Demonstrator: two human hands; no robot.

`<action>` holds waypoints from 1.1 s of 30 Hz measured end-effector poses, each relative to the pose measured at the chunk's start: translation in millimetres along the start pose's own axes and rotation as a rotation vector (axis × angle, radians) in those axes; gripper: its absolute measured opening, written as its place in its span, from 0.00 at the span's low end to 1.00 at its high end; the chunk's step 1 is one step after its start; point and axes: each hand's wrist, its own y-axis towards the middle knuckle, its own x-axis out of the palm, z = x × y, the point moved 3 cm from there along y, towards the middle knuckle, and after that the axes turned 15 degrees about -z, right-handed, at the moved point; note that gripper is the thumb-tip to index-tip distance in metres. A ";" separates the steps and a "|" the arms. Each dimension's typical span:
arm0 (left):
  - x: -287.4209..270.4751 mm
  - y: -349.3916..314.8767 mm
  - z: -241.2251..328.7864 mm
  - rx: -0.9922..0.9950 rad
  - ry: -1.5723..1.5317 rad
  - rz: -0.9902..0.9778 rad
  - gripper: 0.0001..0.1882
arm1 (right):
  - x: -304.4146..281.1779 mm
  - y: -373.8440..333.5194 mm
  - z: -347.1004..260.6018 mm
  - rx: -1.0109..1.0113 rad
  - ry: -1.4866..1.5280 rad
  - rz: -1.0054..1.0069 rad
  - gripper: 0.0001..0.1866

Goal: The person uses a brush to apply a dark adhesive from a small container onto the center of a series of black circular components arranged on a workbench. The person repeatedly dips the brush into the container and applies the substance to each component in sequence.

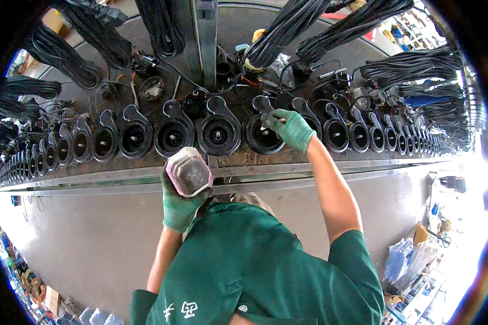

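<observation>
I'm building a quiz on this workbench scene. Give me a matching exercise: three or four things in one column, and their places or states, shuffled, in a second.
Things:
1. left hand
2. right hand
3. cable bundles
4. black round housings

Places or states:
A. hanging above the bench
B. lined up in a row along the bench
C. holding a clear pink-rimmed container
D. reaching onto one housing in the row

Pairs: 1-C, 2-D, 3-A, 4-B
</observation>
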 end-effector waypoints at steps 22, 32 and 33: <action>10.0 -24.3 4.9 0.168 0.138 0.066 0.49 | -74.7 -119.0 -8.7 -0.142 -0.066 0.488 0.08; 78.2 -20.6 41.1 0.262 0.333 0.137 0.43 | -87.7 -106.0 73.9 0.174 -0.089 0.279 0.12; 82.8 -20.9 42.4 0.251 0.297 0.142 0.43 | -87.8 -94.7 90.9 0.069 -0.197 0.288 0.12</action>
